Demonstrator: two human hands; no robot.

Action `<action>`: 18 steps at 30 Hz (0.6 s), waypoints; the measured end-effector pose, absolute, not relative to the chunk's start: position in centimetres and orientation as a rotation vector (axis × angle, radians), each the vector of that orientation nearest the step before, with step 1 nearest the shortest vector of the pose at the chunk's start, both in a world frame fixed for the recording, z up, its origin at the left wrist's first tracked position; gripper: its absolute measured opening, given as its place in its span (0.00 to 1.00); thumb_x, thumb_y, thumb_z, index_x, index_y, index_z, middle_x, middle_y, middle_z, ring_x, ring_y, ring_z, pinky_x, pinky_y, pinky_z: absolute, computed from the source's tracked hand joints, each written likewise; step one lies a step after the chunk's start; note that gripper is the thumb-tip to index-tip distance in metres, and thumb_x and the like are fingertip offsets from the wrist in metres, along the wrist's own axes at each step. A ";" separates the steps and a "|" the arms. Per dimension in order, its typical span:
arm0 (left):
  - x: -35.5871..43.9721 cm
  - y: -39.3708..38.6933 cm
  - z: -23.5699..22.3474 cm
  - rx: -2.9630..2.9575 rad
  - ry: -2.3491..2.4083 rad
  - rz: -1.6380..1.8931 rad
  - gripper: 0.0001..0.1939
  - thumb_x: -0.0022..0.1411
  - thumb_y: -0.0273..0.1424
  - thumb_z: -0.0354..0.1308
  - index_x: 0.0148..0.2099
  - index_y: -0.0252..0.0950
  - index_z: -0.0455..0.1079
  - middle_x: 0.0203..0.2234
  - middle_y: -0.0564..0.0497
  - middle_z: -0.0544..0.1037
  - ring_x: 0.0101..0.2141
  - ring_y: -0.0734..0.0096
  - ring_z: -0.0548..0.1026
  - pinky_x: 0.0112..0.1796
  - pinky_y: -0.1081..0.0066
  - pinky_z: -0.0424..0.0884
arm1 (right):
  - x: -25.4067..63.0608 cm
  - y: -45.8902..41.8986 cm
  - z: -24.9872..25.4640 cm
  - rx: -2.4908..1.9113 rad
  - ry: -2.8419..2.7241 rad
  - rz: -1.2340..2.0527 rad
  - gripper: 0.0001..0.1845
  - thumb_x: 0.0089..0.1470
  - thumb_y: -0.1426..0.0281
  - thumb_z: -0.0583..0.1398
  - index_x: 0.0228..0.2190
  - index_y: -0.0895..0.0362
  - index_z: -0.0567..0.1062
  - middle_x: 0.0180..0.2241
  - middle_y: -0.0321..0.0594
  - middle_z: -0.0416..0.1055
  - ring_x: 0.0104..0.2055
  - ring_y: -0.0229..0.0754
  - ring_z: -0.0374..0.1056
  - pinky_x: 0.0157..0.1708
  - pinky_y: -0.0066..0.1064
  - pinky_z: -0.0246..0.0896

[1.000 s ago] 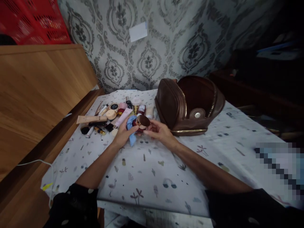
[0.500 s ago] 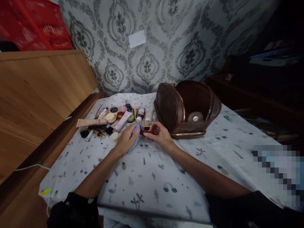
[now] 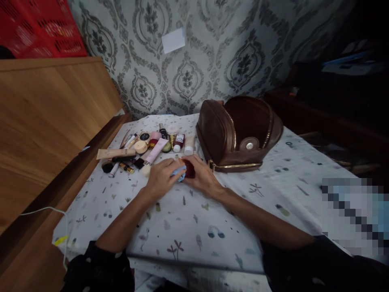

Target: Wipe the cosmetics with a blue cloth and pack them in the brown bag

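My left hand (image 3: 163, 176) is closed on a light blue cloth (image 3: 179, 173), which presses against a dark red cosmetic jar (image 3: 189, 168). Around that jar are wrapped the fingers of my right hand (image 3: 203, 176), partly covering it. Just beyond my hands lie a white-capped cream tube (image 3: 189, 144) and a dark red bottle (image 3: 178, 142) with a white cap. A pink tube (image 3: 156, 151) rests on a cluster of makeup near my left hand, with a beige jar (image 3: 141, 147) and a long beige tube (image 3: 115, 153) beside it.
An open brown leather bag (image 3: 240, 138) stands right of my hands. Patterned white cloth covers the table (image 3: 185, 227). Wooden furniture (image 3: 57, 97) borders the left, with a red basket (image 3: 45, 30) on top. A white cable (image 3: 51, 209) hangs at the left edge.
The jar has been turned in my right hand, so its dark red side now faces up. My left hand has brought the blue cloth to the right, onto the jar.
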State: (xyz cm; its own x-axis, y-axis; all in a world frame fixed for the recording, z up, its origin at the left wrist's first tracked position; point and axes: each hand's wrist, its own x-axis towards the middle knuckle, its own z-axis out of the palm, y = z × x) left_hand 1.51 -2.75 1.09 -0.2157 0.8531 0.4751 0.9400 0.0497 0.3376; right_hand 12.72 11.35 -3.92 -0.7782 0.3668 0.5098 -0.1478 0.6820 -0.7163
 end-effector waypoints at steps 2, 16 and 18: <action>1.2 -2.7 1.3 -1.860 -2.205 -1.055 0.13 0.68 0.39 0.53 0.46 0.40 0.75 0.38 0.48 0.79 0.40 0.62 0.75 0.44 0.66 0.68 | 12.9 11.2 -3.7 -0.105 -2.308 0.994 0.31 0.46 0.72 0.65 0.53 0.52 0.67 0.50 0.45 0.67 0.51 0.51 0.67 0.50 0.42 0.66; 0.0 -2.4 1.1 -1.789 -2.428 -1.617 0.17 0.66 0.42 0.52 0.46 0.35 0.72 0.39 0.48 0.78 0.41 0.63 0.73 0.44 0.68 0.69 | 12.6 11.3 -3.4 -0.203 -1.993 1.209 0.40 0.42 0.67 0.71 0.56 0.52 0.66 0.46 0.43 0.66 0.50 0.49 0.66 0.53 0.43 0.63; -0.1 -2.6 1.1 -1.699 -2.426 -1.776 0.18 0.64 0.42 0.54 0.47 0.35 0.73 0.39 0.48 0.78 0.40 0.64 0.74 0.43 0.68 0.70 | 12.8 10.9 -2.5 -0.181 -1.949 1.269 0.38 0.40 0.68 0.72 0.54 0.52 0.68 0.46 0.42 0.66 0.49 0.48 0.66 0.52 0.41 0.63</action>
State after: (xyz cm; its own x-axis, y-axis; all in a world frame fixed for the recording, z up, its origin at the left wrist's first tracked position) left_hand -0.11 -2.60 1.11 -0.4795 0.8323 0.2781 0.5165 0.0115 0.8562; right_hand 12.82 10.89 -2.47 -0.6800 0.5030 0.5335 -0.2841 0.4899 -0.8242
